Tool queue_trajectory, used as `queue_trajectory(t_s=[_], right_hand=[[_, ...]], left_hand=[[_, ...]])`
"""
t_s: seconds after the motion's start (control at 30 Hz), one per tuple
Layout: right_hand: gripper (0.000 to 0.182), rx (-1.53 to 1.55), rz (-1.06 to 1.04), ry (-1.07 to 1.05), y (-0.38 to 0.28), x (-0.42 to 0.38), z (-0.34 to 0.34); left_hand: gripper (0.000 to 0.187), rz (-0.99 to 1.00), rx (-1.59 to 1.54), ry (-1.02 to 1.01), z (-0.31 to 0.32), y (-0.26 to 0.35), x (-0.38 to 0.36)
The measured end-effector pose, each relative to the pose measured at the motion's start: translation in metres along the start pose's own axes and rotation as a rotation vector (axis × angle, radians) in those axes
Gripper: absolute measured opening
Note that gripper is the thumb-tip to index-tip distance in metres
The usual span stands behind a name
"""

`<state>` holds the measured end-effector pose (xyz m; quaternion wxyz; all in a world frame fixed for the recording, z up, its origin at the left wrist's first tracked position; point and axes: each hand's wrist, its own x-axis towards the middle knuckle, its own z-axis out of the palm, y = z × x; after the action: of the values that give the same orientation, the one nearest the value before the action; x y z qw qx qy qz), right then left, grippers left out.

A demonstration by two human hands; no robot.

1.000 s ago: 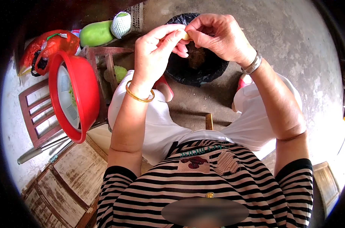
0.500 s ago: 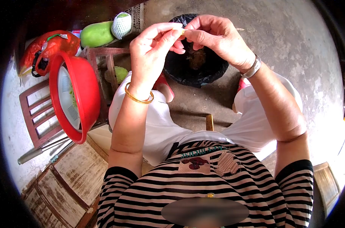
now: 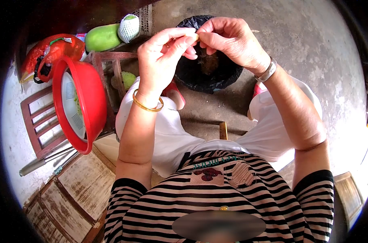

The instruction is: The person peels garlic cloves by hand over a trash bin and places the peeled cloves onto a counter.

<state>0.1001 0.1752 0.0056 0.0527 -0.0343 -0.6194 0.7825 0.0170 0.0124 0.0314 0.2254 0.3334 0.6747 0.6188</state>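
My left hand (image 3: 161,52) is closed in a pinch on a small pale yellowish piece (image 3: 196,37), too small to name. The thumb and forefinger of my right hand (image 3: 234,42) press together at the other end of this piece. Both hands are raised over a bin lined with a black plastic bag (image 3: 228,77), which has brownish scraps (image 3: 209,64) inside. A gold bangle circles my left wrist and a silver one my right.
To the left, a red basin (image 3: 96,107) with a white strainer (image 3: 68,97) and some green bits sits on a wooden chair (image 3: 40,117). Beyond it lie a red plastic bag (image 3: 70,48), a long green gourd (image 3: 102,37) and a netted fruit (image 3: 129,28).
Both hands stay together over the bin. The fingertips and the small piece have shifted very slightly downward in view, with the grip little altered.
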Motion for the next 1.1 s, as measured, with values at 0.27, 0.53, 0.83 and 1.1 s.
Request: queue_trajectory(t_s=[0.27, 0.53, 0.83, 1.1], right_hand=[[0.019, 0.016, 0.008, -0.019, -0.0003, -0.0001, -0.0005], [0.020, 0.056, 0.007, -0.011, 0.0036, 0.0012, -0.0008], [0.016, 0.102, 0.055, -0.011, -0.0011, 0.0021, 0.0021], [0.017, 0.104, 0.008, -0.012, 0.0065, 0.0036, -0.0001]], left_hand=[[0.020, -0.003, -0.002, -0.005, -0.0004, 0.0003, -0.0003], [0.014, -0.005, -0.052, 0.004, 0.0007, 0.0005, 0.0007], [0.020, -0.006, -0.072, -0.005, -0.0020, -0.0018, -0.0002], [0.019, -0.005, -0.053, 0.000, -0.0003, -0.0006, 0.0001]])
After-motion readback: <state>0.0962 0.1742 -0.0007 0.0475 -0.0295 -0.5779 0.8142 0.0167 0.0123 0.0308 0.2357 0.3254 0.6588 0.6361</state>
